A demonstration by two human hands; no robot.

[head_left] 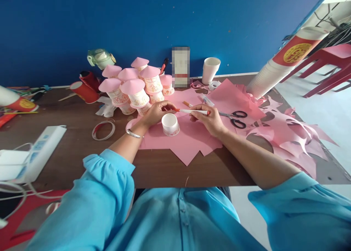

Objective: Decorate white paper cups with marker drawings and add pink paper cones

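A white pen with red ends [188, 111] lies level between my hands, above the pink paper [186, 148]. My left hand [160, 112] pinches its red end; whether that is a separate cap I cannot tell. The fingers of my right hand [210, 120] are closed around the white barrel. Just below the pen stands a short white paper cup piece [170, 123], open side up, with reddish marks near its base. Behind my left hand is a group of paper cup houses [134, 97] with pink cone roofs and red drawings.
Scissors [238, 119] and pink paper scraps [296, 141] lie to the right. A long cup stack [287, 60] leans there. White cups [210, 70] and a phone [180, 66] stand by the blue wall. Leftward are a tape roll [103, 130] and a power strip [41, 152].
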